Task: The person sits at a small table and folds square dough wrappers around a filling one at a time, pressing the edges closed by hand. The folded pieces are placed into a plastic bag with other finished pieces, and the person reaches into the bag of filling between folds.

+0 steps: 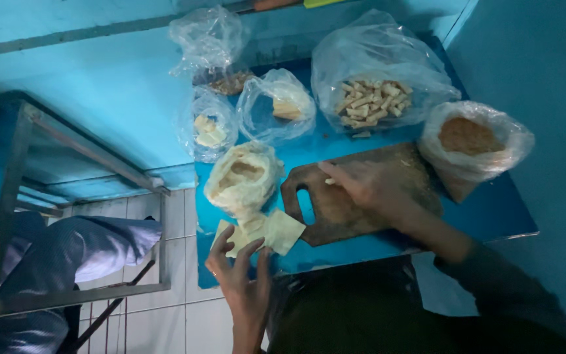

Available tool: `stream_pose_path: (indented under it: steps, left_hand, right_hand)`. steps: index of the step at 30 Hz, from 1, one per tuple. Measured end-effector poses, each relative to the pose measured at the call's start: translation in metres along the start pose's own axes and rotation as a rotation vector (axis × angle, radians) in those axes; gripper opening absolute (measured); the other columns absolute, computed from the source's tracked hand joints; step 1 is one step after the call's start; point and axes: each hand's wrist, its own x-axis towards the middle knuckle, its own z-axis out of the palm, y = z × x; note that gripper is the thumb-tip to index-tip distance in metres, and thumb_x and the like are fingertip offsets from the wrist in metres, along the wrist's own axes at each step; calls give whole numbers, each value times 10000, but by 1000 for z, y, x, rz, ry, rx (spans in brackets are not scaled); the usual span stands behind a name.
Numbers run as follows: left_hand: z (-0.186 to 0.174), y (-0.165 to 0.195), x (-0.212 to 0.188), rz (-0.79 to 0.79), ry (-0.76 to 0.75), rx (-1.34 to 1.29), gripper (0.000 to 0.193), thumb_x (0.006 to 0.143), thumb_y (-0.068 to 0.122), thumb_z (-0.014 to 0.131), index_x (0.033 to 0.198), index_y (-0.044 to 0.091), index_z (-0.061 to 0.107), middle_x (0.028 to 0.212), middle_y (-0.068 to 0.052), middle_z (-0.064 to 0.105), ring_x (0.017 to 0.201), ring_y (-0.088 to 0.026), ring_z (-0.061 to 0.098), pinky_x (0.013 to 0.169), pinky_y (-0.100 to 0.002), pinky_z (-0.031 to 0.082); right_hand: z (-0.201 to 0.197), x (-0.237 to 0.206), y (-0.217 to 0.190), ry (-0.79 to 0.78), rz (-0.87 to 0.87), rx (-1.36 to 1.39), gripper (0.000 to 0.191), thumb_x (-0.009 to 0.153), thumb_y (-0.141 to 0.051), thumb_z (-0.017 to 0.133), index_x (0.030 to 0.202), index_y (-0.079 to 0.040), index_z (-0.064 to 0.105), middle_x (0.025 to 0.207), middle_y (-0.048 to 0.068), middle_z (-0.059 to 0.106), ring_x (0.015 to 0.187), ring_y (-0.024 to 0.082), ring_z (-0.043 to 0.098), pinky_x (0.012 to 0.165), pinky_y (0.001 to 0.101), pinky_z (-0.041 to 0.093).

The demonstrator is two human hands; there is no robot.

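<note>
Two thin, pale pastry wrappers (271, 231) lie at the near edge of the blue table (492, 210), just beside an open bag of wrappers (242, 178). They look light, limp and easily torn, best lifted by an edge. The left hand (240, 278) pinches the nearer sheet loosely with its fingertips. The right hand (361, 187) rests open on the wooden cutting board (342, 213), fingertips touching a small rolled piece (329, 181). Bags of rolled sticks (371, 101) and crumbs (470, 137) stand beyond.

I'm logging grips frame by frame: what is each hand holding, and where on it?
The left hand pinches a pale square wrapper sheet at its near edge. The right hand rests on the wooden cutting board; whether it holds anything cannot be told.
</note>
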Motion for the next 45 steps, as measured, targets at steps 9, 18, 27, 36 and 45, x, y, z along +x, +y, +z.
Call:
stream_pose_path:
  steps: [9, 18, 27, 36, 45]
  left_hand:
    - [16, 5, 0, 168, -211, 130, 325, 780, 236, 825, 1046, 70, 739, 1349, -206, 527, 1194, -413, 488, 1022, -581, 346]
    - [29, 0, 4, 170, -194, 76, 183, 846, 83, 726, 1021, 37, 698, 1210, -148, 651, 1136, -365, 570, 1020, -503, 418]
    - [21, -26, -15, -665, -25, -937, 107, 942, 31, 606, 1035, -5, 644, 1122, -97, 724, 1006, -157, 670, 884, -294, 530]
    - [28, -44, -28, -870, -155, -1042, 60, 960, 46, 644, 988, -7, 645, 871, -33, 660, 762, -106, 580, 659, -262, 445]
    - [32, -7, -6, -1023, -230, -1411, 124, 917, 118, 634, 983, 15, 617, 879, -56, 668, 816, -151, 658, 750, -311, 544]
  right_hand:
    - [-33, 32, 79, 184, 159, -246, 425, 994, -100, 597, 1418, -118, 613, 1087, 168, 728, 968, 379, 710, 801, 482, 563]
    - [-18, 44, 147, 238, 342, 29, 267, 924, -95, 774, 1179, -125, 703, 1132, 176, 760, 922, 331, 743, 773, 429, 591]
    - [-51, 40, 98, -37, 785, 1228, 434, 945, -153, 625, 1370, -69, 595, 1160, 105, 746, 970, 199, 736, 775, 305, 584]
    - [-63, 31, 65, -177, 908, 1305, 508, 901, -178, 665, 1395, -83, 596, 1157, 151, 744, 987, 209, 730, 793, 325, 609]
    - [-46, 39, 95, 172, 357, 113, 480, 920, -249, 795, 1314, -18, 646, 1195, 216, 688, 1053, 376, 670, 865, 460, 551]
